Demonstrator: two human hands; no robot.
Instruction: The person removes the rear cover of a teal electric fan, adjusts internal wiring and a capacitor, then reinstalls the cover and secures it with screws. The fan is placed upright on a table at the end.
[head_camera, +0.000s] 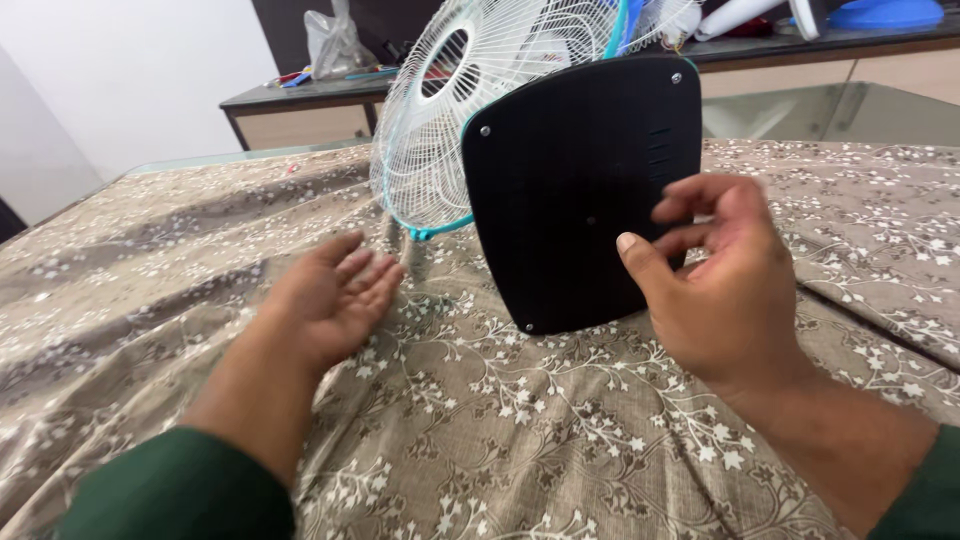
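One fan (500, 110) with one black base (570, 190); two hands, left hand (335, 295) and right hand (715, 275); one patterned bedsheet (520, 430); one plastic bag (335, 45).

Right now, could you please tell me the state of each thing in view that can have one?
Table fan: lying on its side, blades not seen turning.
Black base: tipped up, underside facing the camera.
Right hand: fingers curled at the base's edge, touching it.
Left hand: open, palm up, holding nothing.
Floral cloth: spread out, wrinkled.
Plastic bag: crumpled, on the back counter.
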